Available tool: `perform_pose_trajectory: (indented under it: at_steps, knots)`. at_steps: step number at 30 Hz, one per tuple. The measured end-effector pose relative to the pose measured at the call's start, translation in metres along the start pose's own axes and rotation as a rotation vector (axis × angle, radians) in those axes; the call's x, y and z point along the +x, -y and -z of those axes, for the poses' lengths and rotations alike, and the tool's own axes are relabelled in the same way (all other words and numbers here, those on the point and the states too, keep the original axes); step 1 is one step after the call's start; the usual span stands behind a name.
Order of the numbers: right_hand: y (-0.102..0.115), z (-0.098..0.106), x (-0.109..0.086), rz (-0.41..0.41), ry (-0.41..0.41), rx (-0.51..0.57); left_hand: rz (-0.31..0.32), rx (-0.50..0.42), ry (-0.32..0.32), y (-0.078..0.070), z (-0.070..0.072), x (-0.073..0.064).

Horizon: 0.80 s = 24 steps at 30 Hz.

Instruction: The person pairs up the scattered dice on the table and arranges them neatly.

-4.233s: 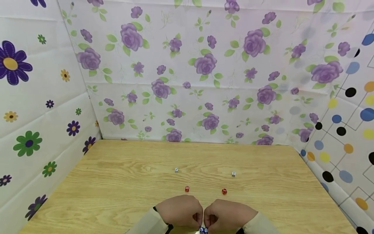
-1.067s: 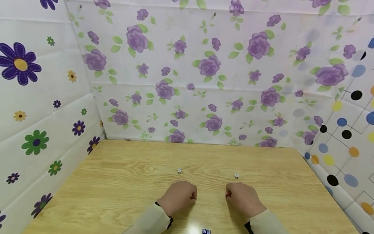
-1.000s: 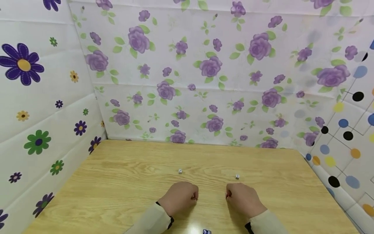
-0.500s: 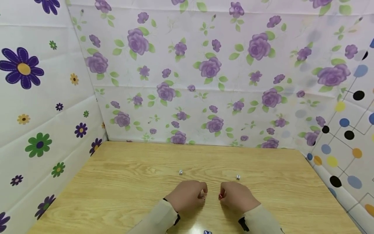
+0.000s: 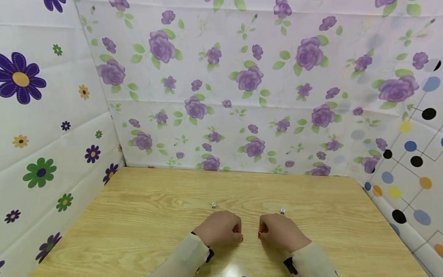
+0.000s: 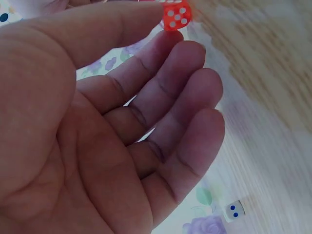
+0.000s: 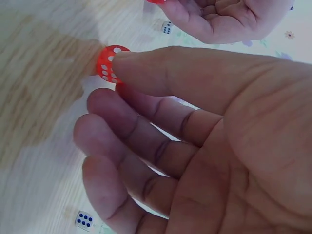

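Observation:
My left hand pinches a red die with white dots between thumb and index finger; the other fingers are bent behind it. Opposite it, my right hand pinches a second red die the same way, partly covered by the thumb. In the head view the two red dice face each other across a small gap, low over the wooden table. Beyond the left hand lies a white die, and another white die lies just beyond the right hand.
At the bottom edge of the head view a sliver of a dark blue die shows between the forearms. Flowered cloth hangs behind the table, with patterned cloth at both sides.
Both hands left the dark blue dice near the front and moved forward to the red dice, which lay on the table and are now pinched. Lately the hands came closer together; the white dice stayed put.

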State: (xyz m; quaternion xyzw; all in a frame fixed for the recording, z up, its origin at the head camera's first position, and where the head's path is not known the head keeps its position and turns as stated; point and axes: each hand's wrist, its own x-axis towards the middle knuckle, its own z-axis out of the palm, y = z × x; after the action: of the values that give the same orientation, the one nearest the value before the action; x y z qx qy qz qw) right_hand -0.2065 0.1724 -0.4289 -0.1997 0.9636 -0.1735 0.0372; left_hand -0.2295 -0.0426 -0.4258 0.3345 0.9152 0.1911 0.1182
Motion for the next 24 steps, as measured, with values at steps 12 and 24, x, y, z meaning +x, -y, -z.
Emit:
perform_pose_trajectory:
  at_steps: [12, 24]
  knots:
    - [0.0024, -0.0042, 0.0004, 0.037, -0.012, -0.003, -0.008, 0.041, -0.032, -0.0018, -0.0090, 0.0057]
    - [0.0069, -0.0078, 0.0041, 0.052, 0.010, 0.030, -0.024, 0.040, -0.106, -0.0033, -0.0069, 0.0069]
